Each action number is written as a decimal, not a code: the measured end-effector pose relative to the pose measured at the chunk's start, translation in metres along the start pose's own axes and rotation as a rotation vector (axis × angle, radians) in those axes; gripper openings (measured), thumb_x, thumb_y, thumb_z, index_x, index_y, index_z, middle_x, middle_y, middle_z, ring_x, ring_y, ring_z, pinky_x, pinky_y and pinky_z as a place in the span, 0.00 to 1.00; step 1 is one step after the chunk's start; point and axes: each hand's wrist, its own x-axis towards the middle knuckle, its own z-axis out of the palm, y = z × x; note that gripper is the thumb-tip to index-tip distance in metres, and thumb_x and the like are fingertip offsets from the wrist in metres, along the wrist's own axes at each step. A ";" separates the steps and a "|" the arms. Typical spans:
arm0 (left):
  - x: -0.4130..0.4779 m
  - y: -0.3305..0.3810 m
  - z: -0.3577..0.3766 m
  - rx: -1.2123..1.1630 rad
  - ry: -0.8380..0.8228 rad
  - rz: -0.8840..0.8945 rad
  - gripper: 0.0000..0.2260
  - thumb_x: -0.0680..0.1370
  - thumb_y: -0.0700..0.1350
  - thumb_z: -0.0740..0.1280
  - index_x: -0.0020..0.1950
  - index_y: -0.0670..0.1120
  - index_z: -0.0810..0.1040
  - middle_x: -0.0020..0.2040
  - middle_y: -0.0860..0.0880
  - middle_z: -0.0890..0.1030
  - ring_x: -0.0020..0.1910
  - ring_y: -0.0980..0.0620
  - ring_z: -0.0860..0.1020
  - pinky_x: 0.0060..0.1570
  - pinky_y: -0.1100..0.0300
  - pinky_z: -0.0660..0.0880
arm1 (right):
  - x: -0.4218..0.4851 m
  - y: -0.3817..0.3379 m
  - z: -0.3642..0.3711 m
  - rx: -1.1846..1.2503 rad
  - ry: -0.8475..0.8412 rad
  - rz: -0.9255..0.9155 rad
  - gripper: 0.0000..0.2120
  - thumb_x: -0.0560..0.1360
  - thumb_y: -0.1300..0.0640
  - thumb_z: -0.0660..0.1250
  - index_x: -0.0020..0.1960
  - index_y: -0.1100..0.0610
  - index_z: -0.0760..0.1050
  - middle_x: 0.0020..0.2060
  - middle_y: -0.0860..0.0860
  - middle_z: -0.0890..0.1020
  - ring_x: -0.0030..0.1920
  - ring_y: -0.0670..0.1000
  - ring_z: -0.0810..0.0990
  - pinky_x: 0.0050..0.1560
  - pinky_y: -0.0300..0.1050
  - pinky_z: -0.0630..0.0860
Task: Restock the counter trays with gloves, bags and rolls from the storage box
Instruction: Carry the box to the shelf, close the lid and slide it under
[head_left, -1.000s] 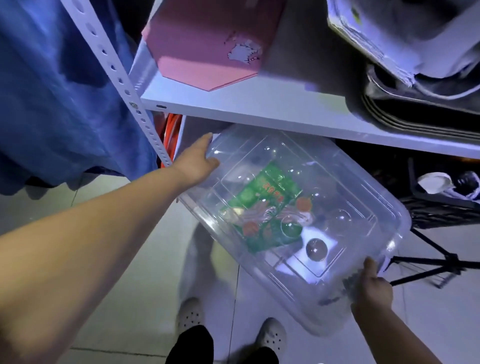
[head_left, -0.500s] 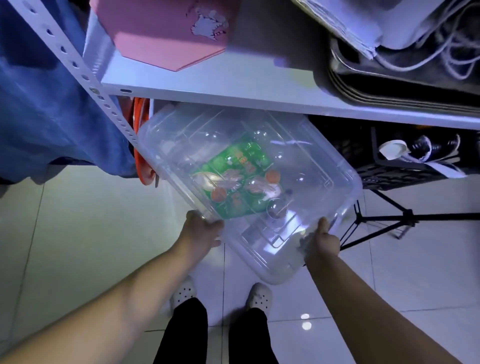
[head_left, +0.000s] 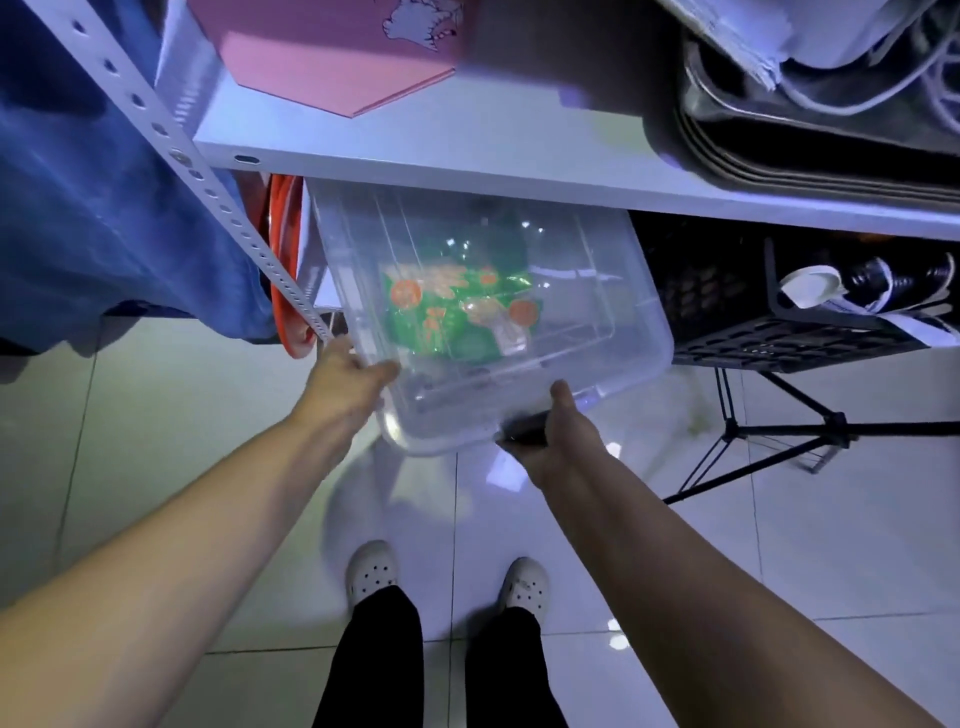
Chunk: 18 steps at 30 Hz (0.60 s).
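both hands, left hand (head_left: 345, 382) and right hand (head_left: 558, 434), grip the storage box (head_left: 613, 291) near edge.

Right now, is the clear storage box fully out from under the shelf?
Partly out: the storage box has its far end hidden beneath the white shelf.

Transparent, colourless storage box (head_left: 597, 291); green packet (head_left: 457, 317) inside, printed with orange discs. Pink carton (head_left: 322, 57), white shelf (head_left: 467, 150), blue cloth (head_left: 93, 208), black crate (head_left: 779, 340) with a lattice of holes. White perforated shoes (head_left: 371, 571), black trousers (head_left: 379, 665).
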 end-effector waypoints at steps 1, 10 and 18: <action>-0.004 -0.006 0.000 0.009 0.022 -0.038 0.14 0.75 0.36 0.65 0.60 0.38 0.73 0.54 0.39 0.80 0.48 0.42 0.80 0.49 0.46 0.78 | 0.000 0.002 0.010 -0.002 -0.053 -0.005 0.15 0.79 0.50 0.60 0.44 0.64 0.70 0.35 0.60 0.76 0.35 0.58 0.75 0.40 0.60 0.75; 0.023 0.011 -0.004 -0.590 0.199 -0.247 0.04 0.78 0.34 0.60 0.52 0.38 0.73 0.36 0.44 0.77 0.34 0.49 0.78 0.37 0.60 0.80 | 0.008 -0.003 0.047 -0.144 -0.504 0.063 0.06 0.79 0.60 0.61 0.46 0.61 0.74 0.43 0.59 0.79 0.45 0.56 0.81 0.49 0.46 0.81; 0.068 0.033 -0.015 -0.592 0.260 -0.176 0.05 0.78 0.37 0.62 0.51 0.35 0.72 0.44 0.40 0.76 0.35 0.49 0.79 0.38 0.61 0.82 | 0.020 -0.004 0.054 -0.172 -0.448 -0.103 0.11 0.79 0.60 0.60 0.60 0.57 0.73 0.49 0.54 0.82 0.46 0.53 0.82 0.44 0.44 0.80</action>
